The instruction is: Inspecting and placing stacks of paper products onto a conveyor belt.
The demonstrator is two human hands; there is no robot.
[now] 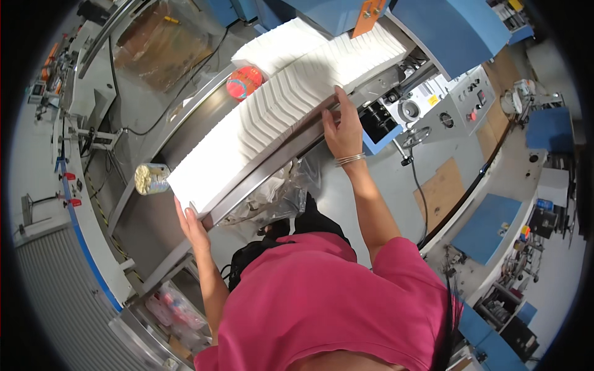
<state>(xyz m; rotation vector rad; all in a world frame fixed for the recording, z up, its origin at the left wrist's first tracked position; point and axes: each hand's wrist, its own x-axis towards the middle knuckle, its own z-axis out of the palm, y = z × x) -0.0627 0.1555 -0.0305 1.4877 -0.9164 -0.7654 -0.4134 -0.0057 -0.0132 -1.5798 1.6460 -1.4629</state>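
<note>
A long row of white folded paper sheets (260, 114), probably tissues or napkins, stands packed on a steel trough (250, 173), running from lower left to upper right. At the row's near left end, my left hand (195, 232) rests its stretched fingers and thumb against the paper. My right hand (344, 131) touches the row's near side farther up, index finger extended and thumb apart; thin bangles circle that wrist. Behind the row lie a round red-orange object (244, 82) and a second white paper stack (281, 43). A clear jar-like container with pale contents (151, 179) sits beside the left end.
Blue machine housing (451, 31) with an orange bracket (369, 15) overhangs the far end. A control panel (467, 99) and handwheel (416, 137) stand at right. Clear plastic bags (266, 198) hang below the trough. A cable (422, 198) crosses the floor.
</note>
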